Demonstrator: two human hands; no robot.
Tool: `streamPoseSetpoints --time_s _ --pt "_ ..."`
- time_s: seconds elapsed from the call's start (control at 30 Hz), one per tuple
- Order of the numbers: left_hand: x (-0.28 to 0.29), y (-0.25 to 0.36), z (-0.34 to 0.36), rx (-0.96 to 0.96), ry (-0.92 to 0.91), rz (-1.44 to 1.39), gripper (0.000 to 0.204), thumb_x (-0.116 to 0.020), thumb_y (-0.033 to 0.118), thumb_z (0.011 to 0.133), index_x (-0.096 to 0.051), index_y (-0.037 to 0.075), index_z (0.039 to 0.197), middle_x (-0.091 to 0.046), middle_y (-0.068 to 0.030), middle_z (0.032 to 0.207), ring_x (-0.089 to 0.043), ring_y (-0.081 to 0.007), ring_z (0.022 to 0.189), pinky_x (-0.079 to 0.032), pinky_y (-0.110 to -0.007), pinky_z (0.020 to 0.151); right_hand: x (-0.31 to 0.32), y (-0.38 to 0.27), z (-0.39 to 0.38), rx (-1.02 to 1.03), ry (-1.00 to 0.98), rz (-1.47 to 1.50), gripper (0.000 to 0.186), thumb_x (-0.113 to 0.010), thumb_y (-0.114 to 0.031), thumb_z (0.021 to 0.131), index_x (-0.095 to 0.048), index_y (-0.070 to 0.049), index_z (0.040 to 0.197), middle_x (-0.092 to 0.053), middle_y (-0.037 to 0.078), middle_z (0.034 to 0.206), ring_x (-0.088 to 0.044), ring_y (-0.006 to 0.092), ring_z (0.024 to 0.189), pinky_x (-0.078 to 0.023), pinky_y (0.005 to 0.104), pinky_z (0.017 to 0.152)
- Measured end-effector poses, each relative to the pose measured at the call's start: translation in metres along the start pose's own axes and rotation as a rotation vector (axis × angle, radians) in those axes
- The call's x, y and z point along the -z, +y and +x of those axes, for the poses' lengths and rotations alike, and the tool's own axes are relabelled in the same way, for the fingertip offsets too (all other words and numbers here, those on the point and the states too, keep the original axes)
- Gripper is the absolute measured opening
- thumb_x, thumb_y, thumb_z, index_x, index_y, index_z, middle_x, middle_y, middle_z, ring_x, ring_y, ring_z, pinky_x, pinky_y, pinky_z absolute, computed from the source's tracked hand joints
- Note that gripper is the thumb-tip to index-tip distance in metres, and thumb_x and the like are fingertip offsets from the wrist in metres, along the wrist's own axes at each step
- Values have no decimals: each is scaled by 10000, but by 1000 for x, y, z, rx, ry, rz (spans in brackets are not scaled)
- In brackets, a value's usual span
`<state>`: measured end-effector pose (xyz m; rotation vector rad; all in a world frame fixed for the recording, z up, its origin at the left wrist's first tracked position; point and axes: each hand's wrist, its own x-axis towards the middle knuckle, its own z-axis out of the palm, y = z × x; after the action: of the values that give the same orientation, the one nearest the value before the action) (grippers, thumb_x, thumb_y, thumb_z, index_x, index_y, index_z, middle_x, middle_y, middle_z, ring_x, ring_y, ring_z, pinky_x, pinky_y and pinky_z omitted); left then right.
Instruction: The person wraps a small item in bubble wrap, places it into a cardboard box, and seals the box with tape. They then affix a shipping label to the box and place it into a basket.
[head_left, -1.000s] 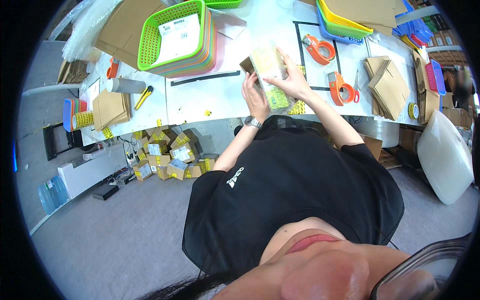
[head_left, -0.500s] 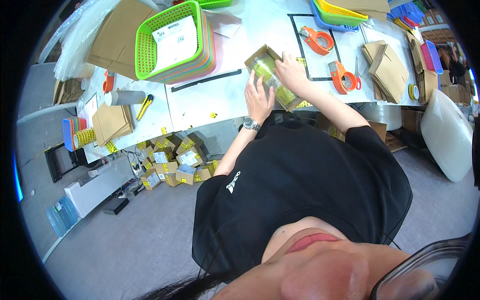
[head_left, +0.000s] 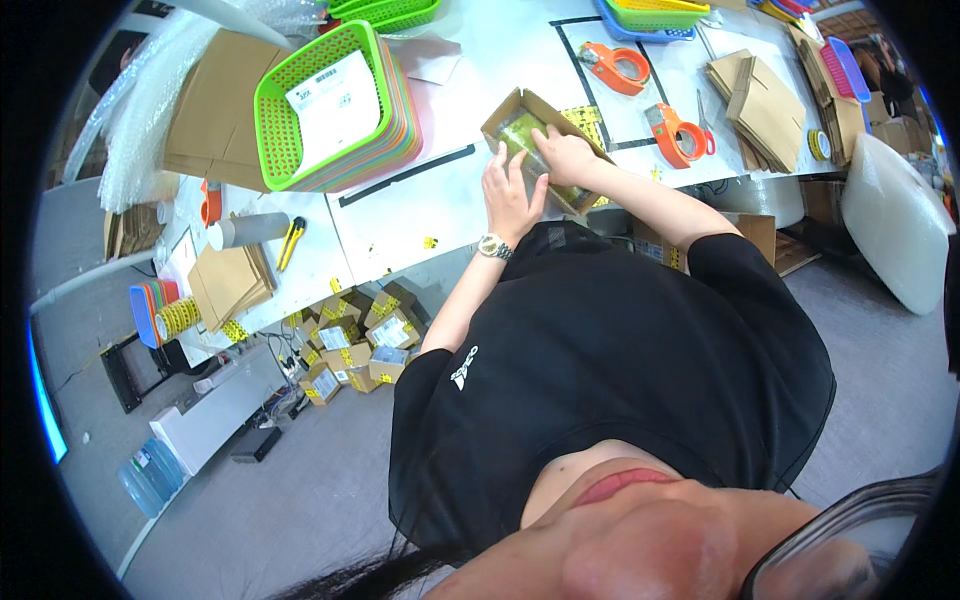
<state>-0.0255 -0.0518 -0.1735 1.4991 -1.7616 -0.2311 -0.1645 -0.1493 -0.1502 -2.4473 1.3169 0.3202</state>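
Observation:
An open, narrow cardboard box (head_left: 590, 138) sits near the table's front edge, holding a yellow-green item in clear wrapping (head_left: 518, 132). My left hand (head_left: 510, 200) lies along the box's near left side, fingers apart and slightly bent at the wall. My right hand (head_left: 570, 158) reaches into the box, its slightly curled, separated fingertips on the wrapped item, partly covering it. Yellow patterned tape (head_left: 583, 118) shows just behind the box.
Stacked baskets (head_left: 270, 140) with paper stand left, near a cutter (head_left: 291, 242), grey cylinder (head_left: 240, 232) and bubble wrap (head_left: 150, 120). Two orange tape dispensers (head_left: 675, 130), scissors (head_left: 706, 125) and flattened cardboard (head_left: 765, 115) lie right. Taped parcels (head_left: 350, 360) are piled below the table (head_left: 420, 200).
The wrapped item has gone from held above the cardboard down into the box. My right hand has moved onto it inside; my left hand has shifted along the box's side.

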Motion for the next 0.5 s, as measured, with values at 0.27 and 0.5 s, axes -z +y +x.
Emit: streamPoseSetpoints --time_s 0.27,0.5 --pt "14 -5 4 -63 -74 -21 591 -701 312 842 -521 26 1327 -451 -255 1334 -449 -385 1201 -362 -466 1020 -21 -3 7 40 7 -41 956 -795 -231 721 -266 -106 1507 -478 287 1289 -697 359 911 -584 422 731" --pt "26 -15 1 -104 -97 50 629 -736 349 817 -531 72 1343 -467 -236 1309 -462 -372 1190 -368 -465 1007 -22 6 16 141 -131 15 910 -769 -190 746 -265 -127 1500 -461 286 1298 -647 420 1025 -548 464 862"
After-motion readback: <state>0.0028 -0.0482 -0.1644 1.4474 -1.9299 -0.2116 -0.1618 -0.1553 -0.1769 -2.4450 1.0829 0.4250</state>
